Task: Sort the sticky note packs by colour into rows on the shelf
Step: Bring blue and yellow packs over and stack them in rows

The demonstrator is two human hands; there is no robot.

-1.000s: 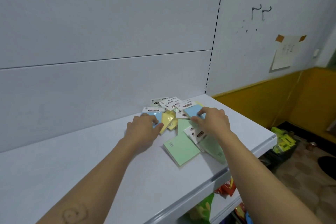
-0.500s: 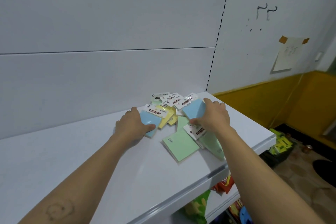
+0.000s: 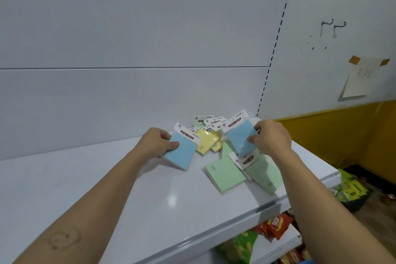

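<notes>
Sticky note packs (image 3: pixel 226 149) lie heaped toward the right end of a white shelf board (image 3: pixel 107 188), close to its back panel. At the left, the left hand (image 3: pixel 155 142) holds a square blue sticky note pack in clear wrap (image 3: pixel 182 154). The thumb is curled over the blue face near its left edge, and the other fingers go behind the pack and are hidden. Its white printed header card points away toward the back panel, leaning a little right, so the long axis runs away from the person. Whether its near corner touches the board I cannot tell.

Just right of it lie pale yellow packs (image 3: pixel 205 141), overlapping, with their far ends under a cluster of white header cards (image 3: pixel 212 121) whose own packs are mostly hidden.

Next, the right hand (image 3: pixel 272 139) pinches a second blue wrapped pack (image 3: pixel 239 137) at its right edge, thumb on the face and fingertips curled behind. This pack's header also points away, tipped left.

Below it a pale green pack with a header card (image 3: pixel 264 174) lies flat, header toward the heap and body toward the shelf's front edge, its header partly covered by the blue one. Left of that, a green square pack (image 3: pixel 225 174) lies flat, and no header can be made out on it.

Under the shelf, red and green snack bags (image 3: pixel 276 224) are cut off by its edge.
</notes>
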